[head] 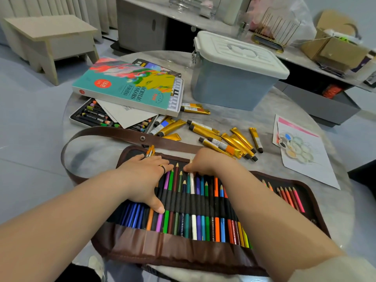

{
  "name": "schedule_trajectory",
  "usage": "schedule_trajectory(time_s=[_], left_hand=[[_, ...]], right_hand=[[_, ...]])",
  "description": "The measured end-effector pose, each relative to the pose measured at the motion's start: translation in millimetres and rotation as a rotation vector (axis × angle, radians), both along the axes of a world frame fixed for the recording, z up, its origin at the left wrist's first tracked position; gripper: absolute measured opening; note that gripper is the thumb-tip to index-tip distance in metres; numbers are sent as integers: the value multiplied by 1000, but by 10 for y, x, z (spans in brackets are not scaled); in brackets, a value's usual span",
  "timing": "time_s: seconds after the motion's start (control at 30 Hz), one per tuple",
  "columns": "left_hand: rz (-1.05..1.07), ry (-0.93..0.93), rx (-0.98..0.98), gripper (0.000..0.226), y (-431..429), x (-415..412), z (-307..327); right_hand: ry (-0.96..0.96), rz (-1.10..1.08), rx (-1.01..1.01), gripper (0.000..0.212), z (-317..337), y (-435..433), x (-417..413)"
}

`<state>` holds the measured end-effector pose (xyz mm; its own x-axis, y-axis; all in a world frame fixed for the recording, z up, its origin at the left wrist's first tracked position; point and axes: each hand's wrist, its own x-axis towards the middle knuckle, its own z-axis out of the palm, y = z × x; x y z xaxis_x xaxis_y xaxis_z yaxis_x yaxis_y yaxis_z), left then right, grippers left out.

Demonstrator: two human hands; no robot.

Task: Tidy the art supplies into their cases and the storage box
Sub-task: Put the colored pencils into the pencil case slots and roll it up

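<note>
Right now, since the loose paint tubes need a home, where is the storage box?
In the head view, the storage box stands lid-closed at the table's far side, right of the acrylic paint case and beyond the scattered gold paint tubes.

Pencil roll (pixel 183 251) is nearest on the table (pixel 254 123), paint tubes (pixel 223 143) just behind it. Far left, paint box (pixel 126 86) sits atop the crayon tray (pixel 89 117); storage box (pixel 234 82) far right.

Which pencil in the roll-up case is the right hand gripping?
The white pencil, the only white one in the pencil roll; the right hand pinches its upper end.
</note>
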<state>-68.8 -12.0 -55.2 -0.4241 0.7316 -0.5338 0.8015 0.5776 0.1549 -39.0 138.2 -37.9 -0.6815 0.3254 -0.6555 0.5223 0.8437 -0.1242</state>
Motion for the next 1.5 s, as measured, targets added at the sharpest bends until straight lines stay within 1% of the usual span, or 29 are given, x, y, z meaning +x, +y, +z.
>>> schedule_trajectory(time_s=[0.13, 0.2, 0.27, 0.33, 0.4, 0.47, 0.57, 0.63, 0.67, 0.73, 0.83, 0.93, 0.97, 1.0, 1.1, 1.13, 1.17, 1.23, 1.27, 1.3, 1.37, 1.43, 1.47, 1.5], left_hand=[[-8, -1, -2, 103, 1, 3, -3], [-9, -3, -6, 103, 5, 5, -3], [-7, -8, -8, 103, 6, 6, -4], [-4, -14, -10, 103, 6, 10, 0], [-1, -14, -9, 103, 3, 10, 2], [1, -11, -6, 103, 5, 4, -2], [6, -5, 3, 103, 13, -4, -20], [6, 0, 7, 103, 11, -5, -30], [4, 4, 8, 102, 7, -4, -28], [13, 7, 35, 99, -8, 13, -2], [117, 42, 190, 87, -60, 26, 61], [368, 130, 370, 70, -184, -17, 70], [458, 171, 410, 64, -230, -29, 66], [541, 207, 438, 60, -268, -26, 72], [725, 286, 451, 57, -355, 31, 100], [777, 279, 443, 58, -373, 53, 92], [827, 254, 429, 58, -401, 82, 88], [903, 142, 394, 58, -433, 136, 52], [918, 85, 362, 56, -440, 171, 31], [919, 48, 321, 53, -436, 207, 12], [908, 37, 276, 47, -432, 245, -2], [926, 18, 292, 32, -428, 238, -4], [957, -18, 317, 28, -427, 217, -10], [1007, -64, 344, 32, -429, 202, -16]], right_hand=[[23, -57, -22, 51, -2, 21, 122], [49, -79, -43, 43, 30, 25, 122], [118, -120, -72, 38, 24, 25, 104], [171, -155, -86, 28, -16, 26, 84], [151, -153, -91, 24, -40, 30, 90], [106, -127, -81, 25, -37, 28, 106], [120, -108, -88, 23, -20, 16, 147], [218, -144, -156, 28, -19, 24, 236], [292, -196, -206, 27, -14, 50, 306], [452, -287, -245, 17, 22, 144, 518], [597, -382, -156, 10, 92, 407, 929], [658, -541, -46, 13, 152, 733, 1356], [658, -604, 8, 10, 154, 849, 1482], [645, -665, 75, 14, 161, 948, 1605], [525, -828, 246, 36, 137, 1165, 1910], [465, -879, 244, 41, 124, 1208, 1988], [431, -931, 188, 43, 111, 1232, 2056], [384, -978, 26, 28, 92, 1260, 2165], [344, -979, -17, 21, 96, 1258, 2203], [312, -969, -26, 19, 93, 1268, 2236], [285, -931, -50, 24, 100, 1273, 2295], [273, -900, -73, 24, 121, 1282, 2344], [267, -885, -78, 22, 136, 1290, 2372], [263, -872, -84, 19, 150, 1293, 2400]])
